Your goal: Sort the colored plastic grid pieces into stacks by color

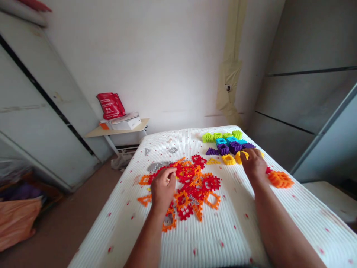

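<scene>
My left hand [162, 187] is over a loose pile of red interlocking plastic tiles [187, 213] and orange ones [212, 200]. Its fingers are curled together, and what they hold, if anything, is hidden. Out to the right, my right hand [254, 163] grips a yellow interlocking tile [244, 155] at the row of yellow stacks [228, 160]. Behind that row stand purple stacks [235, 147], blue stacks [221, 141] and lime-green stacks [208, 137]. An orange stack [280, 179] lies close to my right wrist, with a bit of red beside it.
Grey tiles [158, 166] lie at the pile's far left edge, and a yellow triangle [213, 161] sits between pile and stacks. The padded white cover [223, 238] spans the surface. Beyond it, a small side table [143, 123] carries a white box [126, 122] and red packets [111, 105].
</scene>
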A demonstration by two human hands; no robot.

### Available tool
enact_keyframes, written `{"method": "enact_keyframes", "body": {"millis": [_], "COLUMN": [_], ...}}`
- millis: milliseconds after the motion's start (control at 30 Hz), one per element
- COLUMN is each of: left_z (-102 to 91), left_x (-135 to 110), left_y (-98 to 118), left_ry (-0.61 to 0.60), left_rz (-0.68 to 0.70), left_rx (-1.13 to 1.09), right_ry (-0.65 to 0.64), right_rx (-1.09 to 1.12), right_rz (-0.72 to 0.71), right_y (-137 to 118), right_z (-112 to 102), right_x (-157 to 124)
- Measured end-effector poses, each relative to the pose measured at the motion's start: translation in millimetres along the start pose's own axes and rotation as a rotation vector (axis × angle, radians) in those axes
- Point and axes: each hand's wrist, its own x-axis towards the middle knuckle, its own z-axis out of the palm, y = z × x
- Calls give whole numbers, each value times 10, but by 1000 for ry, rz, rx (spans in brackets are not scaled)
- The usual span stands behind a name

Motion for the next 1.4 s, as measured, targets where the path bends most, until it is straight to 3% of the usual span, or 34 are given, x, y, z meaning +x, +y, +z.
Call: {"method": "enact_keyframes", "body": {"millis": [33, 100, 233, 300, 667, 867, 1067, 1267, 1400], "left_z": [-116, -303, -449, -427, -95, -49, 52, 236, 301], "left_x": [41, 103, 127, 108, 79, 115, 162, 218, 138], "left_y": [-114, -359, -680, -709, -500, -488, -647, -548, -248], "left_ry": [-6, -145, -380, -422, -382, -238, 99, 172, 135], "left_rz": [-67, -166, -314, -347, -358, -414, -368, -306, -57], "left_rx": [143, 390, 610, 651, 758, 548, -27, -270, -252], "right_ry": [6, 7, -16, -31, -94, -116, -156, -258, -482], "right_rx": [7, 21, 63, 78, 97, 89, 110, 247, 517], "right_rz": [-10, -28, -60, -79, -112, -117, -130, -200, -192], "right_y": [-19, -68, -179, -215, -242, -232, -264, -427, -634], "right_z": [-6, -22, -31, -24, 14, 49, 63, 77, 62], "right_x": [-3, -14, -48, -67, -101, -121, -142, -235, -354]}}
